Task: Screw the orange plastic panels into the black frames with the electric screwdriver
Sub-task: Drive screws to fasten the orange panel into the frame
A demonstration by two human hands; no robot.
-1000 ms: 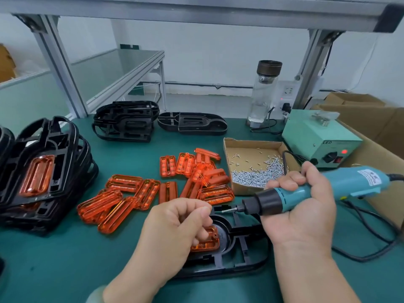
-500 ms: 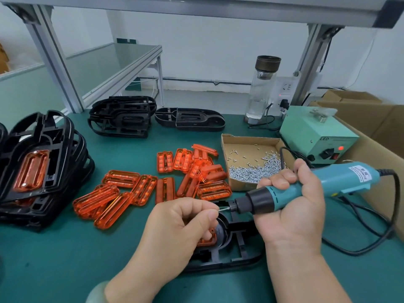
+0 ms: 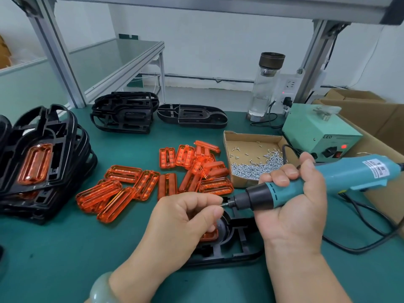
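Two hands busy: left hand point(image 3: 183, 224) pinches tiny, slip-prone screw point(image 3: 222, 205) at tip of screwdriver point(image 3: 341, 174), which right hand point(image 3: 290, 206) grips mid-barrel; light, stiff panel point(image 3: 211, 235) sits in frame point(image 3: 237, 244) just below left fingers.

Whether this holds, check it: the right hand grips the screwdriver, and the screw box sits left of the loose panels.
Wrong side. The head view shows the screw box sitting right of the loose panels, not left. The right hand does grip the screwdriver.
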